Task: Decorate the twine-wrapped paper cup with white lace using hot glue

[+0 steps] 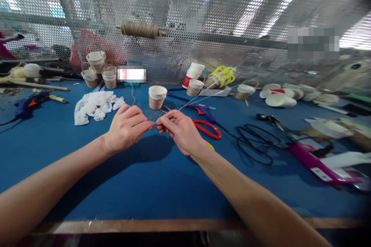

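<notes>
My left hand (126, 128) and my right hand (180, 130) meet over the blue table (139, 177), fingertips pinched together on a thin pale string (199, 99). The string runs from my right fingers up and to the right, toward the mesh wall. Just beyond my hands stands a small twine-wrapped paper cup (157, 97). Red-handled scissors (207, 128) lie right beside my right hand. A spool of brown twine (140, 29) hangs on a rod on the mesh wall above.
Crumpled white tissue (92, 105) lies at left, with a blue glue gun (27, 104) further left. Wrapped cups with handles (98, 69) stand at the back. Black cable (255, 142), another blue glue gun (203, 110), white paper cups (278, 96) and a magenta tool (315, 162) crowd the right.
</notes>
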Tool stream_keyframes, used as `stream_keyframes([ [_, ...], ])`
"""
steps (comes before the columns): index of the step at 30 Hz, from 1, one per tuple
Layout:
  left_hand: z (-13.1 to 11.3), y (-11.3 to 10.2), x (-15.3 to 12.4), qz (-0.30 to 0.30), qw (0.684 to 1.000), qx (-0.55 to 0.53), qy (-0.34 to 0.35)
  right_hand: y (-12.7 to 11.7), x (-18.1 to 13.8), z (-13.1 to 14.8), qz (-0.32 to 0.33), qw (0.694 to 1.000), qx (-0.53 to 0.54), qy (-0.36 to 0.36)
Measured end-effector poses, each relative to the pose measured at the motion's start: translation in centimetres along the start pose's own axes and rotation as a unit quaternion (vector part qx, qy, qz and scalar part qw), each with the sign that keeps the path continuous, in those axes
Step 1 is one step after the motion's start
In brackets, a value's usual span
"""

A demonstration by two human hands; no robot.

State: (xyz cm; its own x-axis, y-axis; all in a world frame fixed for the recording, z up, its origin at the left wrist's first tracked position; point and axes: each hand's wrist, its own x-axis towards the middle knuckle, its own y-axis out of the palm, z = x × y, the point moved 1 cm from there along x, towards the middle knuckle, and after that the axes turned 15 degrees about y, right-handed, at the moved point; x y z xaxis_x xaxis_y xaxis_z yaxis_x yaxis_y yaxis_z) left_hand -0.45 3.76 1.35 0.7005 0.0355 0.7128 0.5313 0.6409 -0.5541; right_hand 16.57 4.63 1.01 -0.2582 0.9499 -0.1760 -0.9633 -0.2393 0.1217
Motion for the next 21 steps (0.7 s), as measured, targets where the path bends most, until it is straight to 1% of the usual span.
stream_keyframes([
  [1,-0.1,0.0,0.1,-0.012,0.998,-0.030,-0.050,0.0,-0.1,0.0,-0.007,1.000,-0.005,-0.022],
  [2,-0.2,0.2,0.2,-0.026,0.990,-0.075,-0.118,0.1,-0.1,-0.1,-0.016,0.999,-0.011,-0.044],
  [3,-0.3,0.4,0.2,-0.039,0.969,-0.138,-0.200,0.1,-0.2,-0.1,-0.027,0.997,-0.019,-0.063],
  [4,-0.4,0.7,0.2,-0.049,0.931,-0.216,-0.290,0.2,-0.2,-0.1,-0.036,0.996,-0.029,-0.082],
  [5,-0.5,1.0,0.2,-0.053,0.874,-0.302,-0.377,0.2,-0.3,-0.1,-0.044,0.993,-0.039,-0.098],
  [6,-0.6,1.4,0.1,-0.049,0.808,-0.380,-0.448,0.3,-0.3,-0.2,-0.051,0.992,-0.049,-0.109],
  [7,-0.6,1.7,0.0,-0.040,0.746,-0.442,-0.496,0.3,-0.3,-0.2,-0.057,0.990,-0.057,-0.114],
  [8,-0.6,1.9,-0.1,-0.031,0.702,-0.482,-0.523,0.3,-0.2,-0.2,-0.061,0.990,-0.060,-0.111],
  [9,-0.6,2.0,-0.2,-0.023,0.678,-0.504,-0.534,0.3,-0.1,-0.2,-0.063,0.992,-0.055,-0.099],
  [10,-0.4,2.1,-0.2,-0.019,0.668,-0.515,-0.537,0.2,0.0,-0.2,-0.062,0.994,-0.042,-0.079],
  [11,-0.2,2.0,-0.2,-0.017,0.674,-0.512,-0.532,0.1,0.2,-0.2,-0.061,0.996,-0.025,-0.055],
  [12,0.0,1.8,-0.2,-0.019,0.696,-0.496,-0.519,0.0,0.3,-0.1,-0.061,0.998,-0.007,-0.032],
  [13,0.2,1.5,-0.2,-0.022,0.730,-0.468,-0.497,-0.2,0.5,-0.1,-0.061,0.998,0.009,-0.012],
  [15,0.6,0.8,0.1,-0.020,0.819,-0.383,-0.426,-0.5,0.7,0.1,-0.060,0.998,0.027,0.012],
  [16,0.7,0.4,0.2,-0.014,0.857,-0.338,-0.389,-0.6,0.8,0.2,-0.058,0.998,0.029,0.018],
  [17,0.7,0.2,0.3,-0.005,0.883,-0.303,-0.360,-0.6,0.8,0.2,-0.054,0.998,0.032,0.024],
  [18,0.7,0.1,0.4,0.006,0.893,-0.287,-0.347,-0.6,0.8,0.2,-0.050,0.998,0.036,0.028],
  [19,0.7,0.0,0.4,0.017,0.894,-0.283,-0.347,-0.5,0.8,0.2,-0.044,0.998,0.040,0.032],
  [21,0.6,0.0,0.4,0.033,0.884,-0.287,-0.369,-0.4,0.6,0.2,-0.031,0.998,0.045,0.039],
])
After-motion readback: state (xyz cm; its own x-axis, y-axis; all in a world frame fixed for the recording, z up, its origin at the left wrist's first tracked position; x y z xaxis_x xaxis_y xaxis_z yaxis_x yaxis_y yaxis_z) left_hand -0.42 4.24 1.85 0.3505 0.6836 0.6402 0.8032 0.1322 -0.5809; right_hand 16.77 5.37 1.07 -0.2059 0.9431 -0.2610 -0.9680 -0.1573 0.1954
